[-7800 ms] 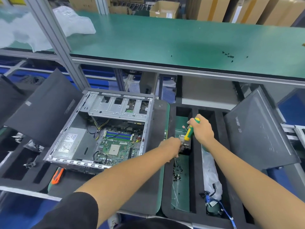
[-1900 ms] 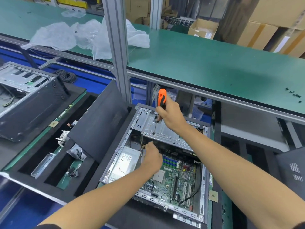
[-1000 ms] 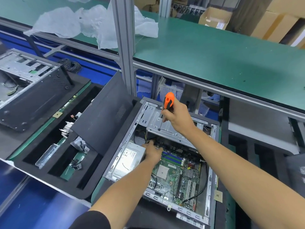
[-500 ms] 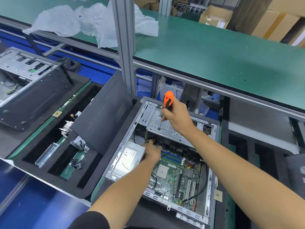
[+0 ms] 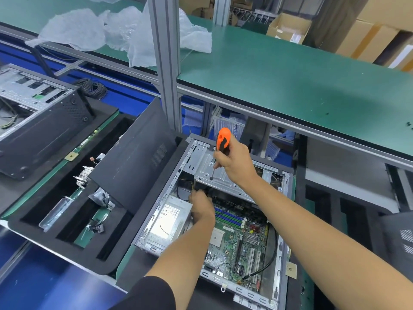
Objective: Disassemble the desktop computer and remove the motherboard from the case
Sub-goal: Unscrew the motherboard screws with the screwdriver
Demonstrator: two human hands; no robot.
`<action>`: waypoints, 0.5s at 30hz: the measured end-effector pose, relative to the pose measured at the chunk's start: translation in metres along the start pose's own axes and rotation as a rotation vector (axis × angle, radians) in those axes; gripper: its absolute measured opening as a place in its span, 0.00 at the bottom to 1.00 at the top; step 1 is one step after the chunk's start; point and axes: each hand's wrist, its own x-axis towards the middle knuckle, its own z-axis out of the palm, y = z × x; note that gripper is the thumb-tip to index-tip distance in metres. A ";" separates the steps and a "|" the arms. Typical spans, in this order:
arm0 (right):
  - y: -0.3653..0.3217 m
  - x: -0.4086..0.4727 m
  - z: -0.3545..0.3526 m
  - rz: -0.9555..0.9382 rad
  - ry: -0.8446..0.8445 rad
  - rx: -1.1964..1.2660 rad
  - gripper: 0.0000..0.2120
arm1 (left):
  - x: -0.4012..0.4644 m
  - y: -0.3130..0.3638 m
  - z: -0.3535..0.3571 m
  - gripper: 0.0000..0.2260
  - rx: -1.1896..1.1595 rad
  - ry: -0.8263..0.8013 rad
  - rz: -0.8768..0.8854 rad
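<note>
Lying open on its side, the computer case [image 5: 277,294] serves as the reference for every item below.

- Motherboard [image 5: 243,240]: green, seated flat inside the case, in its near-right part; memory slots run along the board's far edge.
- Power supply [image 5: 169,222]: silver box with a white label, inside the case, just left of the motherboard.
- Drive cage [image 5: 205,162]: bare metal plate spanning the far end of the case, above the motherboard's far edge.
- Right hand [image 5: 234,162]: over the drive cage, fingers clenched round a screwdriver [image 5: 222,140] (orange and black handle); the shaft points down and its tip meets the cage plate.
- Left hand [image 5: 201,204]: reaching into the case at the gap between drive cage and power supply; the fingertips go under the cage edge, so whether they grasp anything cannot be told.
- Side panel [image 5: 134,157]: black, tilted up, leaning against the left side of the case.
- Foam tray [image 5: 73,222]: black, slotted, left of the case, holding small parts and cables.
- Second chassis [image 5: 33,117]: farther left of the case, beyond the foam tray.
- Green bench [image 5: 290,70]: raised shelf behind the case; crumpled plastic bags [image 5: 111,27] on its far-left stretch.
</note>
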 end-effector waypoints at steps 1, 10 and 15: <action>0.001 0.000 0.000 0.002 0.001 0.003 0.17 | -0.001 0.001 0.000 0.19 -0.025 0.002 -0.011; 0.003 0.001 0.001 0.012 0.010 0.021 0.14 | -0.005 -0.005 -0.011 0.10 -0.368 0.037 -0.096; 0.000 0.003 0.001 -0.008 0.021 0.024 0.16 | -0.006 -0.003 -0.009 0.10 -0.304 0.050 -0.052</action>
